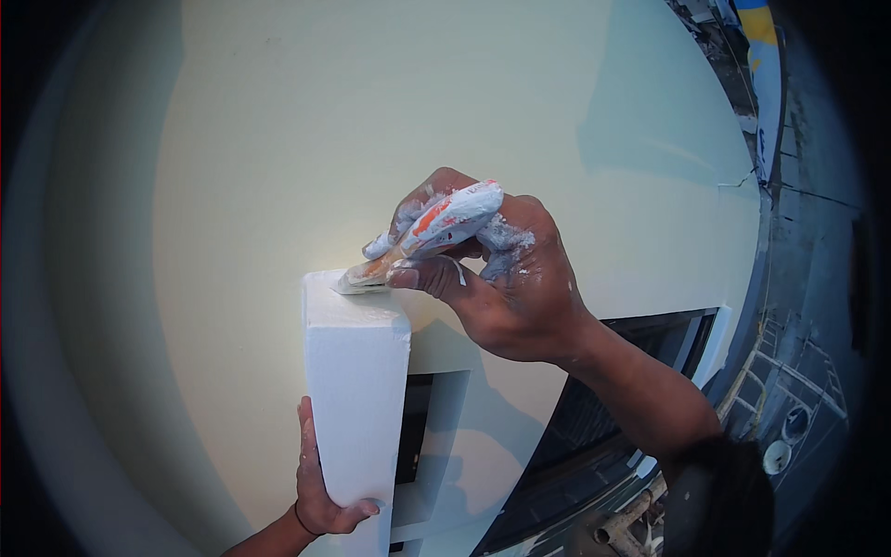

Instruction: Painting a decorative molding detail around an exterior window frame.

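Observation:
My right hand (501, 271), smeared with white paint, grips a paint-covered tool (452, 216) that looks like a paintbrush, its handle white with orange patches. The tool's tip touches the top end of a white rectangular ledge (358, 390) that stands out from the pale wall (348, 125). Lower down, my left hand (326, 487) is wrapped around the ledge's left edge, its thumb across the front face and its fingers along the side. A dark band circles the left wrist.
Right of the ledge are a small recessed window (414, 425) and a larger dark-framed window (592, 418). At the far right, a metal frame (793, 372) and a round white container (777, 457) stand below. A pole (630, 512) lies near the bottom right.

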The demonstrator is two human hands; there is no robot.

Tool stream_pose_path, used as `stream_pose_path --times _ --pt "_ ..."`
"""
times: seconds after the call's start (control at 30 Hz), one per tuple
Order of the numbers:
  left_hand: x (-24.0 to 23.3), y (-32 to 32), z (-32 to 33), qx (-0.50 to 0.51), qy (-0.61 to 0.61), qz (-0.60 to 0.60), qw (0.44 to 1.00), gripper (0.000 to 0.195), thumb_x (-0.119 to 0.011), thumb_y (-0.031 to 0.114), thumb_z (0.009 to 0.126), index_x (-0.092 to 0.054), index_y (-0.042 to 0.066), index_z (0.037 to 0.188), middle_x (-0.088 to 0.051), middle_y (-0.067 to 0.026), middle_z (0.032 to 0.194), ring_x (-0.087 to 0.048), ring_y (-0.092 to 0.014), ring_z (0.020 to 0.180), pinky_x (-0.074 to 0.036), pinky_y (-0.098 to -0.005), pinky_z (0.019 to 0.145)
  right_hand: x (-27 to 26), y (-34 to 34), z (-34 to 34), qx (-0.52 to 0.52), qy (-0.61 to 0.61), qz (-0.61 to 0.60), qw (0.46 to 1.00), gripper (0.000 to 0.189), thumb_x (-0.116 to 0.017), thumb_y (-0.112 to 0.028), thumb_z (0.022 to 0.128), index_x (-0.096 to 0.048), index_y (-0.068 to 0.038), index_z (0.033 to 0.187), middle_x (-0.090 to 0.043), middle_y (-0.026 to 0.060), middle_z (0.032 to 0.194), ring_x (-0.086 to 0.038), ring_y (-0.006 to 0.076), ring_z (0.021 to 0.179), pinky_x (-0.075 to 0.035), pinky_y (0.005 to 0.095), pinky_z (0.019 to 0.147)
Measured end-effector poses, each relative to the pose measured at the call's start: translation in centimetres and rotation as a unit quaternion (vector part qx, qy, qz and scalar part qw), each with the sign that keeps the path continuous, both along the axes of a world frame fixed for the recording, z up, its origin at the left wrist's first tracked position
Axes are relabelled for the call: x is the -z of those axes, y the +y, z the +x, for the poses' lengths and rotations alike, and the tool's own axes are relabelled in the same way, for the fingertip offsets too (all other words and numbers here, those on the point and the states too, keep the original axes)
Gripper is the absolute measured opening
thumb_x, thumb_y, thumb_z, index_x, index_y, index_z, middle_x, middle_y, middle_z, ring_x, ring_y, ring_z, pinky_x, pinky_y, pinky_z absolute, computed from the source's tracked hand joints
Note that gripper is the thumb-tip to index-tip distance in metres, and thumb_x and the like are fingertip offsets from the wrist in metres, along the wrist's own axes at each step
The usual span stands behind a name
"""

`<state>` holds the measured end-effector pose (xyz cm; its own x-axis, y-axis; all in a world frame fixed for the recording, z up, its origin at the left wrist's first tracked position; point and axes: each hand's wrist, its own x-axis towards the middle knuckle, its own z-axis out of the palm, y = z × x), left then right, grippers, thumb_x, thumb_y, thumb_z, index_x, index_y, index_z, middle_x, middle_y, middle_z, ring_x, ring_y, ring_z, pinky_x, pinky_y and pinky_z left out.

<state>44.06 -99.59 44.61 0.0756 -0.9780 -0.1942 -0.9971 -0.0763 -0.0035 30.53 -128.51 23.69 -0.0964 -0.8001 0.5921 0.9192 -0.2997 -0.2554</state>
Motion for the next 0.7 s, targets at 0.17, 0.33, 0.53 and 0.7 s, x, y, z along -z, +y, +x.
stream_pose_path --times 0.17,0.33,0.53,0.7 --pt "-0.1 -0.3 -0.3 0.002 -0.004 -0.005 1.000 0.122 -0.072 0.062 0.092 0.001 0.002 0.169 -0.006 -0.0358 0.172 -0.004 -0.053 0.161 -0.002 -0.0642 0.127 0.5 1.5 -3.0 0.006 -0.132 0.010 0.991 0.016 -0.076 0.007 0.089 -0.068 0.001 0.103 -0.072 0.0155 0.101 -0.079 0.0242 0.092 -0.063 0.0342 0.083" --pt "-0.5 -1.0 -1.2 0.032 -0.042 -0.003 0.999 0.123 -0.074 0.062 0.091 -0.001 -0.002 0.168 -0.009 -0.0375 0.171 -0.006 -0.055 0.160 0.000 -0.0651 0.127 1.1 3.8 -5.7 0.026 -0.090 0.016 0.995 0.020 -0.079 0.007 0.089 -0.069 0.001 0.105 -0.067 0.0148 0.110 -0.075 0.0269 0.105 -0.065 0.0384 0.087" --pt "-0.8 -0.9 -1.1 0.083 -0.068 -0.011 0.994 0.124 -0.075 0.064 0.089 -0.006 -0.003 0.168 -0.012 -0.0377 0.171 -0.012 -0.054 0.160 -0.001 -0.0670 0.127 -2.6 0.1 -4.3 0.038 -0.045 0.000 0.998 0.023 -0.076 0.005 0.093 -0.065 0.002 0.112 -0.063 0.0117 0.111 -0.070 0.0268 0.112 -0.063 0.0412 0.095" --pt "-1.2 -1.1 -1.5 0.105 -0.071 -0.021 0.992 0.119 -0.076 0.062 0.089 -0.014 -0.002 0.168 -0.014 -0.0349 0.172 -0.013 -0.051 0.161 -0.004 -0.0689 0.126 -5.2 0.7 -0.8 -0.034 0.069 -0.026 0.997 0.022 -0.077 0.005 0.093 -0.067 0.003 0.112 -0.063 0.0087 0.111 -0.067 0.0210 0.109 -0.061 0.0389 0.097"
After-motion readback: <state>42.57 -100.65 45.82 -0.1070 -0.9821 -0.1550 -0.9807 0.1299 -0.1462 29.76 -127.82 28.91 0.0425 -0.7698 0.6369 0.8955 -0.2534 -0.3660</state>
